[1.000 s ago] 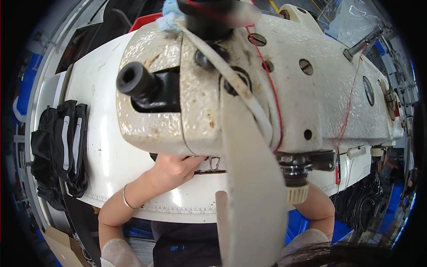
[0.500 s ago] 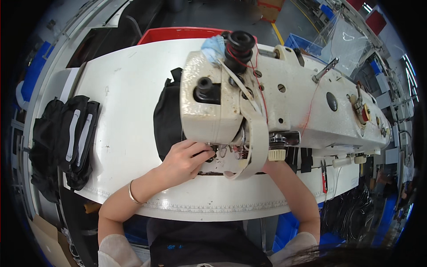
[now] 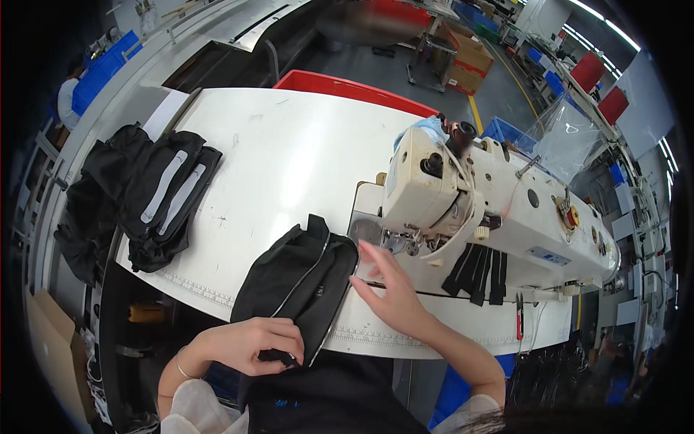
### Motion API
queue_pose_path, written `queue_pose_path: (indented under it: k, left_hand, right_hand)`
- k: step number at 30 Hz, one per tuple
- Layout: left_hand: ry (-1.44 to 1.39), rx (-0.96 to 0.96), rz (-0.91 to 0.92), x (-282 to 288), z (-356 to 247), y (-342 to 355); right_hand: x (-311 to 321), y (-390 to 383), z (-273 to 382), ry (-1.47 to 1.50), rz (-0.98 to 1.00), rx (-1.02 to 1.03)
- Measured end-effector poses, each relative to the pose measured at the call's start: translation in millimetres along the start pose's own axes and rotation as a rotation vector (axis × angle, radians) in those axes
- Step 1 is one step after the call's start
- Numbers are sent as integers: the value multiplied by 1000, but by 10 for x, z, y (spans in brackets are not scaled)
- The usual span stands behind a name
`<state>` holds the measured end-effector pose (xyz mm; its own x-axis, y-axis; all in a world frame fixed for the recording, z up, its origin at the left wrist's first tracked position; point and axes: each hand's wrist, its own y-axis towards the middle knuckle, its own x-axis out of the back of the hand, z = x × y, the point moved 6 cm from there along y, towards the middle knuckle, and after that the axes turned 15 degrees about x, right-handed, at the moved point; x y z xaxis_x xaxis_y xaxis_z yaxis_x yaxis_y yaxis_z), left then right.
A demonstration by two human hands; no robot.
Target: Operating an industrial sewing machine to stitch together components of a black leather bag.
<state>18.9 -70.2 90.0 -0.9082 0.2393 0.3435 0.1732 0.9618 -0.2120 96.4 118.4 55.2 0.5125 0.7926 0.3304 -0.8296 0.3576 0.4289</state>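
Note:
A black fabric piece [image 3: 293, 278], perhaps a pouch or bag panel, lies at the front of the white table, left of the sewing machine [image 3: 426, 184]. A thin pale line runs along its right edge and another across its middle. At its near end, my left hand [image 3: 264, 346] is closed on the fabric, the fingers curled over a bunched bit. My right hand [image 3: 390, 293] is beside the far right edge, thumb and fingers apart; the thumb tip is at the edge, and whether it touches cannot be told. The machine's needle area is partly hidden by its head.
Folded black fabric pieces with pale strips [image 3: 173, 192] are stacked at the table's left. Black straps [image 3: 477, 275] lie under the machine arm, and red-handled snips [image 3: 520, 318] near the right front. Behind the white table [image 3: 253, 145] stands a red bin [image 3: 354, 94].
The black fabric piece has come out from under the machine head toward me and to the left. My left hand has moved to its near end; my right hand has come out from behind the machine. The view has shifted.

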Motion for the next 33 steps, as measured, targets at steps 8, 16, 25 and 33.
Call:
queue_pose_path:
  k: [8,16,25,33]
  left_hand:
    - [-117,53,-602,261,-86,-69]
    - [-354,66,-808,43,82,-2]
    - [-839,147,-403,-89,156,-16]
    - [-821,161,-360,-94,58,-55]
  right_hand:
    - [-296,65,90,-50,28,-2]
    - [-203,-328,766,-60,-172,196]
    - [-237,-328,1082,-156,127,199]
    - [-257,-332,1140,-105,171,119]
